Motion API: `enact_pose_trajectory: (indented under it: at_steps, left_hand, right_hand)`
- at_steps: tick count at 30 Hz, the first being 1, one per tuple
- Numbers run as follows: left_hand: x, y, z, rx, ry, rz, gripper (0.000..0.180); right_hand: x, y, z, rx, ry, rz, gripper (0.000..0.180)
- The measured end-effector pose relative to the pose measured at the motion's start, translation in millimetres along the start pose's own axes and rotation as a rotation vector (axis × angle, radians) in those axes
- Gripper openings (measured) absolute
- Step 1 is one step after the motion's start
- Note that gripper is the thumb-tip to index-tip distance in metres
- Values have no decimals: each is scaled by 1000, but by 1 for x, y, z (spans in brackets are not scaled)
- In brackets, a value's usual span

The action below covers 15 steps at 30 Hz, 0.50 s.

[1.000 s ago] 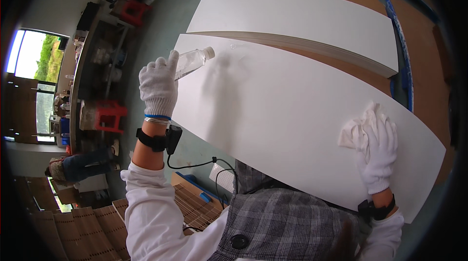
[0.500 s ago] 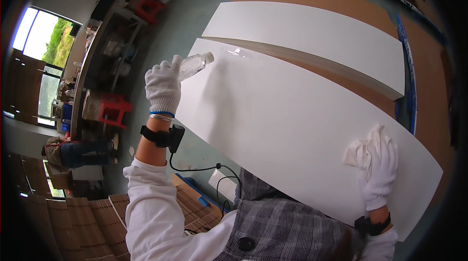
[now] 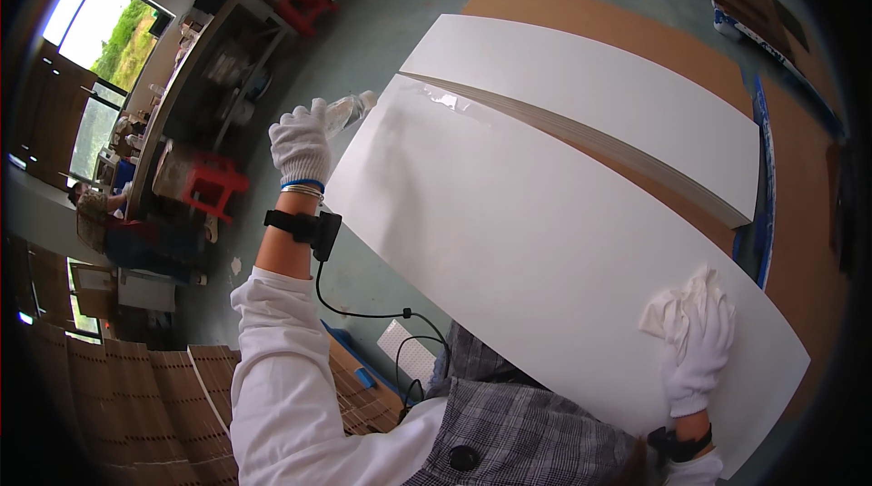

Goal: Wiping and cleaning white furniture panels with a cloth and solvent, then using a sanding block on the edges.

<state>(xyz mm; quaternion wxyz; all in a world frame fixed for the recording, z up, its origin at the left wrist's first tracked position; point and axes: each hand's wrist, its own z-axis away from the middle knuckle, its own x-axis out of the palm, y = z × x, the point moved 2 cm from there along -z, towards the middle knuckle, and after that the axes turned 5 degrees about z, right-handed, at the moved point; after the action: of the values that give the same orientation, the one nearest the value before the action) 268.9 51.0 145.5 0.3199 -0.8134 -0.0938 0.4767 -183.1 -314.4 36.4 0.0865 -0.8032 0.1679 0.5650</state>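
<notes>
My left hand (image 3: pixel 300 143), in a white knit glove, is wrapped round a clear plastic bottle (image 3: pixel 345 112) with a whitish cap. The bottle is tilted, its cap end near the far left edge of a large white panel (image 3: pixel 527 223). A shiny wet patch (image 3: pixel 447 100) lies on the panel's far left end. At the right, my gloved right hand (image 3: pixel 698 352) presses a crumpled white cloth (image 3: pixel 672 312) against the panel's surface. Part of the cloth is hidden under the fingers.
Beyond the panel lies a stack of white boards (image 3: pixel 581 95) on brown sheets (image 3: pixel 545 9). Slatted brown boards (image 3: pixel 136 404) stand at lower left. Red stools (image 3: pixel 216 186), a cluttered workbench (image 3: pixel 173 100) and another person (image 3: pixel 136 236) are further left. A cable (image 3: pixel 363 314) hangs from my left wrist.
The bottle has moved left, from over the panel to beside its far left edge. My right hand and the cloth have moved slightly toward me, and the view has turned a little.
</notes>
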Motion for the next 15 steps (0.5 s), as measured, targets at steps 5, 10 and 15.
enact_pose_trajectory:
  at_steps: [5, 10, 15]
  left_hand:
    - [5, -8, 2, -33, -6, -5, 35]
    - [-2, -14, 23, -24, 4, -12, 33]
    - [-9, -33, 75, -4, -32, 3, 35]
  right_hand:
    - [-3, -3, -4, -2, -16, 45, 30]
    - [7, 3, 5, -28, -23, 13, 36]
    - [11, 3, 9, -39, -4, 15, 36]
